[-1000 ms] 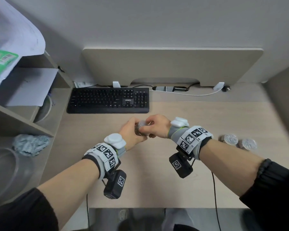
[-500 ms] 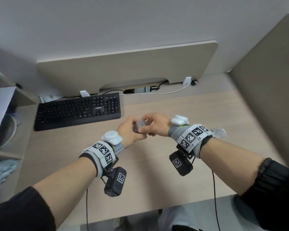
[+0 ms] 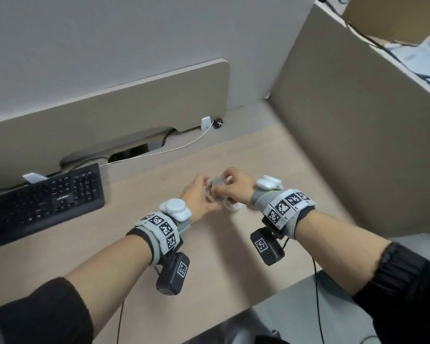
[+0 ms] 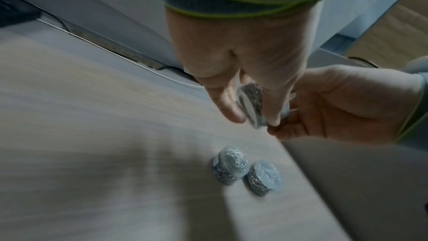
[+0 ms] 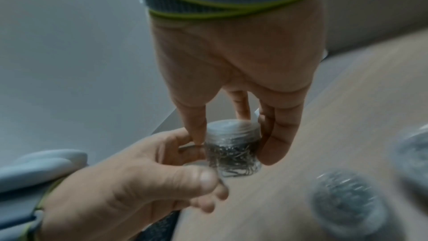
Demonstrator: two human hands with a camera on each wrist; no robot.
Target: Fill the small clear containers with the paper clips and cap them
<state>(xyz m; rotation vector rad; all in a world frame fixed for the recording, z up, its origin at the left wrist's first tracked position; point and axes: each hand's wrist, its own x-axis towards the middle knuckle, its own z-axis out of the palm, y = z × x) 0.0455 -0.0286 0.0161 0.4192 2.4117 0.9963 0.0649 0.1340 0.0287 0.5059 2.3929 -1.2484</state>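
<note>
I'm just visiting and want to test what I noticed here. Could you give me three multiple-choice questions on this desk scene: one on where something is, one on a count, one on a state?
1. Where is the black keyboard?
A. left of the hands
B. right of the hands
C. under the hands

2. How many small clear containers filled with paper clips stand on the light wooden desk?
A. none
B. two
C. five

3. The round clear container of paper clips between the hands is:
A. lying on the desk
B. held by both the left hand and the right hand
C. empty

Answers: 1 A, it lies at the left edge of the head view; 2 B, the left wrist view shows a pair; 3 B, fingers of both grip it.
</note>
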